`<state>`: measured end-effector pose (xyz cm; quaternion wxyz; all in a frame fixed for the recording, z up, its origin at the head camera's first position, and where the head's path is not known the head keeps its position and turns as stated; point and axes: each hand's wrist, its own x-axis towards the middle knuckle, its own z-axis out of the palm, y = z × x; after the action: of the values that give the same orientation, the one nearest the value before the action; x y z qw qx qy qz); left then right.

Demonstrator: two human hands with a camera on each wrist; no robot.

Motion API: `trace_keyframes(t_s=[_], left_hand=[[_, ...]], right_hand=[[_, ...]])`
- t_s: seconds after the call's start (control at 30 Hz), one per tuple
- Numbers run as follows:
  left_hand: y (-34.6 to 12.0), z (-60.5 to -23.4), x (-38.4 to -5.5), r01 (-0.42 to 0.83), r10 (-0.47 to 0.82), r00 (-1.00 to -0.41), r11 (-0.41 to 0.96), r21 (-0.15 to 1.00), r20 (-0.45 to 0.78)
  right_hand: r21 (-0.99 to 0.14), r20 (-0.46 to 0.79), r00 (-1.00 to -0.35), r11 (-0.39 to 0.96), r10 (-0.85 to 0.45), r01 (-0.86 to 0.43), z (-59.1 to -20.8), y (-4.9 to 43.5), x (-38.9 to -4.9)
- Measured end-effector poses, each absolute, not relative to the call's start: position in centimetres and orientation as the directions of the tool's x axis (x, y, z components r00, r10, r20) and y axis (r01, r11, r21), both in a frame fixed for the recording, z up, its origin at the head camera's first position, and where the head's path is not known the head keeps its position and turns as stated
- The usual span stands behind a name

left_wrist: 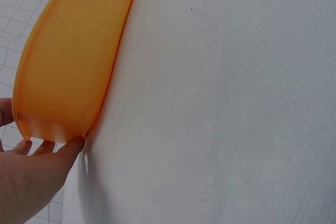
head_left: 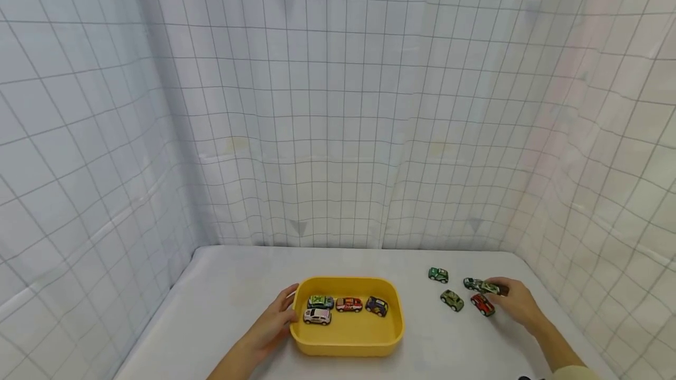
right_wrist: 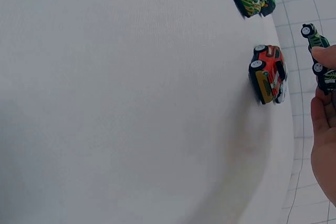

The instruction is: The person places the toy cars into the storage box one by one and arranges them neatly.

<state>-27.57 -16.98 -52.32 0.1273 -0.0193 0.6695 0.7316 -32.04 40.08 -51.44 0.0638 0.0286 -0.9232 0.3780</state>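
My left hand [head_left: 271,321] grips the left end of a yellow tray [head_left: 348,350], its thumb [left_wrist: 73,148] against the tray's outer edge. Inside the tray sit a green toy car [head_left: 320,302], a white-pink one [head_left: 317,316], a red-white one [head_left: 349,304] and a dark purple one [head_left: 377,306]. At the right, my right hand [head_left: 514,302] pinches a green-and-white toy car [head_left: 490,288] between thumb and fingers. Another greenish toy car [head_left: 472,283] appears right at its left end; whether they touch I cannot tell. A red toy car [head_left: 483,304] lies just below that hand.
An olive-green toy car [head_left: 452,299] and a green one [head_left: 438,275] stand on the white table [head_left: 237,274] between the tray and my right hand. White gridded curtains [head_left: 338,133] enclose the table at the back and both sides.
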Motion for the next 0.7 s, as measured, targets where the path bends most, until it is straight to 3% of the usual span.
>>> trace_keyframes(t_s=[0.7], left_hand=[[-17.0, -52.3, -27.7, -0.221, 0.153, -0.966, -0.063, 0.973, -0.210]], right_hand=[[-0.669, 0.200, -0.973, 0.710, -0.114, -0.220, -51.5, 35.4, -32.9]])
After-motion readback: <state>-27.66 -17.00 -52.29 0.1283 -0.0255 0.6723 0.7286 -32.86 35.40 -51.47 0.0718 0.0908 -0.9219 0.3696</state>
